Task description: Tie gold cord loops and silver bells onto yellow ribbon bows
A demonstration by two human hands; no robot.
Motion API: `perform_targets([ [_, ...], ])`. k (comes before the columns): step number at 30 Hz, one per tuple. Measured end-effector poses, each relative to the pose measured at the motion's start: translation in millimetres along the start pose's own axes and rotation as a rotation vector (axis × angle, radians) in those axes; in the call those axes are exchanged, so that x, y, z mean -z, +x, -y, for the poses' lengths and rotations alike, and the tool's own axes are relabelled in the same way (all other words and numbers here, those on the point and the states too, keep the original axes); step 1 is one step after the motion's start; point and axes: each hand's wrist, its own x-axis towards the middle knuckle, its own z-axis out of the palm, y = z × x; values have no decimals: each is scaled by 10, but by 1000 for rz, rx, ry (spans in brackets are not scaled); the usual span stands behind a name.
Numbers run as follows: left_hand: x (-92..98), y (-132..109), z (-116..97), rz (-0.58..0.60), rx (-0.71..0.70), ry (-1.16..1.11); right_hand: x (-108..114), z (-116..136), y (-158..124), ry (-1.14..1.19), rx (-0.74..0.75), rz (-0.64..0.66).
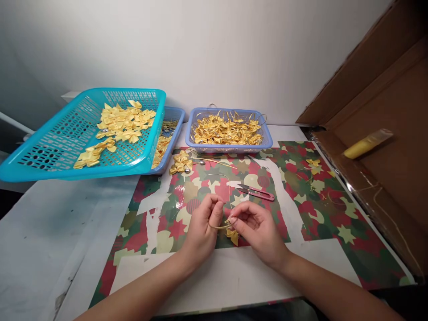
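Observation:
Near the middle of the patterned table, my left hand is closed on one side of a thin gold cord. Thumb and fingers of my right hand pinch the cord's other side, where strands meet. A yellow bow hangs or lies just below my right fingertips; which of the two I cannot tell. Beyond my hands, a loose thin cord curves up across the table. Pink-handled thread snips lie just past my right hand. A small pile of yellow bows with silvery bells sits farther back.
A turquoise basket with yellow bows stands at the left, overlapping a blue basket. Another blue basket full of corded bows is at the back. Cardboard and a yellow tube are at the right.

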Motion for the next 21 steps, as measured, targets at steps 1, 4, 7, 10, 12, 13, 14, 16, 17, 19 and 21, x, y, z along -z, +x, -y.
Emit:
perform_targets([
  [1, -9, -3, 3, -5, 2, -10, -8, -10, -1, 21, 7, -1],
  [4, -36, -20, 19, 1, -20, -37, -43, -43, -4, 83, 26, -35],
  [7, -53, -42, 33, 29, -67, -45, -77, -63, -2, 127, 26, -77],
  [10, -57, -61, 39, 54, -97, -20, -94, -61, 8, 115, 5, -97],
  [12, -58, -67, 38, 70, -121, -12, -97, -54, 16, 89, -9, -110],
  [13, -58, -69, 36, 76, -131, -13, -97, -52, 20, 79, -13, -116],
  [14, -59, -69, 33, 81, -136, -15, -97, -50, 23, 73, -16, -118],
  [16, -59, -69, 25, 90, -134, -13, -98, -49, 26, 68, -21, -116],
  [17, -59, -68, 22, 95, -131, -7, -100, -49, 26, 66, -23, -116],
  [19, -55, -68, 21, 96, -134, 28, -107, -46, 25, 56, -24, -120],
  [21, -49, -70, 28, 87, -147, 86, -118, -43, 24, 32, -16, -135],
])
